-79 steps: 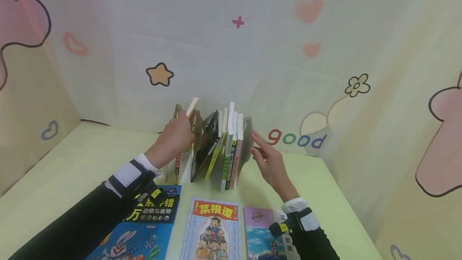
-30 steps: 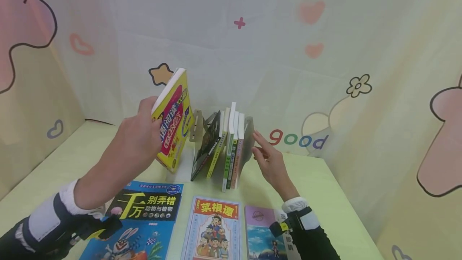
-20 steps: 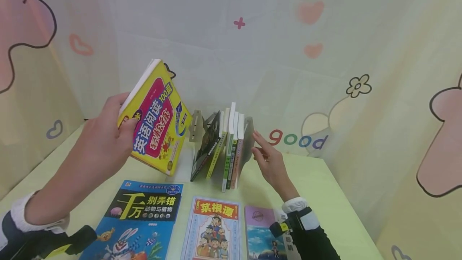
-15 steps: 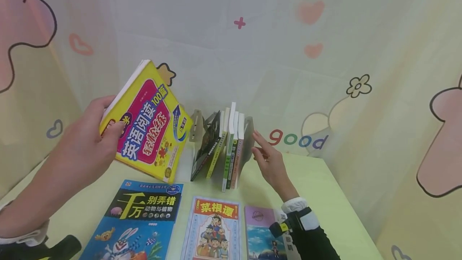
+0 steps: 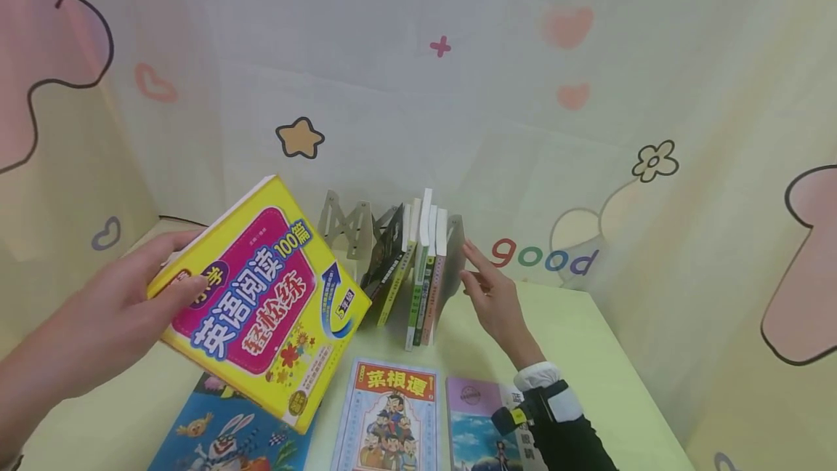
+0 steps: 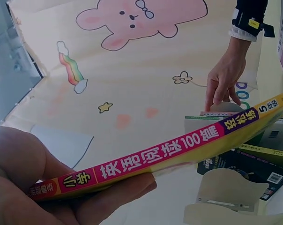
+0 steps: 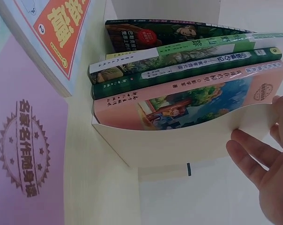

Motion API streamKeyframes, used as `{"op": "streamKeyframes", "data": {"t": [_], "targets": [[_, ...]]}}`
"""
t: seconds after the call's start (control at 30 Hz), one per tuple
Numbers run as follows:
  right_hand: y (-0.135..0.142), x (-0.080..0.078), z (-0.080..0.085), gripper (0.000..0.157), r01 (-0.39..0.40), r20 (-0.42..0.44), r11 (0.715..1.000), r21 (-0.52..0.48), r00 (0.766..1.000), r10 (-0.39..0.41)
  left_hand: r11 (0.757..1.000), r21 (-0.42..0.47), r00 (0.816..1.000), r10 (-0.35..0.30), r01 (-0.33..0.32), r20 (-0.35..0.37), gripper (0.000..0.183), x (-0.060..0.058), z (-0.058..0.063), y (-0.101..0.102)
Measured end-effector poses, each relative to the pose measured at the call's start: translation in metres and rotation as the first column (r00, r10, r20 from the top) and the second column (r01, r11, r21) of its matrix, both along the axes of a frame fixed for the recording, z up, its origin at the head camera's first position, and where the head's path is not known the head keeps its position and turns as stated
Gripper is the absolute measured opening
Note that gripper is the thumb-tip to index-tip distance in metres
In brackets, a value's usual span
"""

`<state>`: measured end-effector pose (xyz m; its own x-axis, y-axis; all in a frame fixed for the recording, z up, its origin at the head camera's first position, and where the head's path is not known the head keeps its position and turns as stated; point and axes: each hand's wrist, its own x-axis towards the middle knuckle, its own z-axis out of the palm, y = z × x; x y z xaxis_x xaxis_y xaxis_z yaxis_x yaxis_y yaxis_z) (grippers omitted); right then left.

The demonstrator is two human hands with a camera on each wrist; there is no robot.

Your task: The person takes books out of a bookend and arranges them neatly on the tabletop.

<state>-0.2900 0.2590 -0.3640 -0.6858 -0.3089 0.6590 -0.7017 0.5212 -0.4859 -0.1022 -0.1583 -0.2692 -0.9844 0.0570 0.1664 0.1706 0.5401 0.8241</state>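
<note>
My left hand [image 5: 111,304] grips a yellow paperback book [image 5: 275,296] by its lower left corner, thumb on the front cover and fingers behind. The book is raised and tilted over the table, its cover facing me; the left wrist view shows its pink spine [image 6: 155,154]. At the metal book rack, my right hand [image 5: 497,304] has its fingertips against the outer face of the right end panel [image 7: 193,145]. Several books stand in the rack, among them a leaning black book [image 5: 386,260] and a pink book [image 7: 193,98] beside that panel.
On the pale table [image 5: 575,355] lie a blue book [image 5: 229,435], partly hidden under the held book, a light-blue comic book [image 5: 392,413] and a purple-and-blue book [image 5: 477,420]. The rack's left dividers [image 5: 344,227] hold no book. A patterned cloth [image 5: 392,93] hangs behind.
My left hand has pulled the yellow book out of the rack's left side, brought it left and nearer, and turned its cover toward me. My right hand has stayed at the end panel.
</note>
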Motion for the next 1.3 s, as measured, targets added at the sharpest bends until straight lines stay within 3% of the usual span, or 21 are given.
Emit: {"op": "streamKeyframes", "data": {"t": [0.1,0.23,0.43,0.63,0.77,1.07,1.3], "targets": [[-0.004,0.01,0.009,0.047,-0.013,-0.019,1.0,-0.001,1.0,0.013,0.999,0.032,0.998,-0.029,0.028,0.056,0.068,0.001,-0.005,0.0],[-0.007,0.017,0.017,0.046,-0.019,-0.025,1.0,0.001,0.999,0.019,0.986,0.135,0.984,-0.119,0.101,0.133,0.069,-0.001,-0.01,0.001],[0.0,0.001,0.003,0.047,-0.006,-0.018,1.0,-0.003,1.0,0.006,0.955,0.238,0.955,-0.227,0.179,0.191,0.073,-0.007,-0.017,0.003],[0.003,-0.004,-0.003,0.049,0.027,-0.025,0.999,0.048,0.999,-0.026,0.904,0.335,0.912,-0.349,0.267,0.217,0.071,-0.017,-0.027,0.003],[0.002,-0.004,-0.003,0.049,0.027,-0.03,0.998,0.051,0.999,-0.025,0.894,0.361,0.895,-0.369,0.267,0.251,0.074,-0.023,-0.031,0.006],[-0.003,0.003,-0.006,0.055,0.038,-0.019,0.998,0.055,0.999,-0.037,0.885,0.36,0.876,-0.4,0.294,0.268,0.078,-0.034,-0.039,0.017],[0.001,0.018,-0.016,0.057,0.115,0.1,0.993,0.018,0.988,-0.116,0.865,0.406,0.858,-0.427,0.296,0.286,0.079,-0.041,-0.046,0.027]]}}
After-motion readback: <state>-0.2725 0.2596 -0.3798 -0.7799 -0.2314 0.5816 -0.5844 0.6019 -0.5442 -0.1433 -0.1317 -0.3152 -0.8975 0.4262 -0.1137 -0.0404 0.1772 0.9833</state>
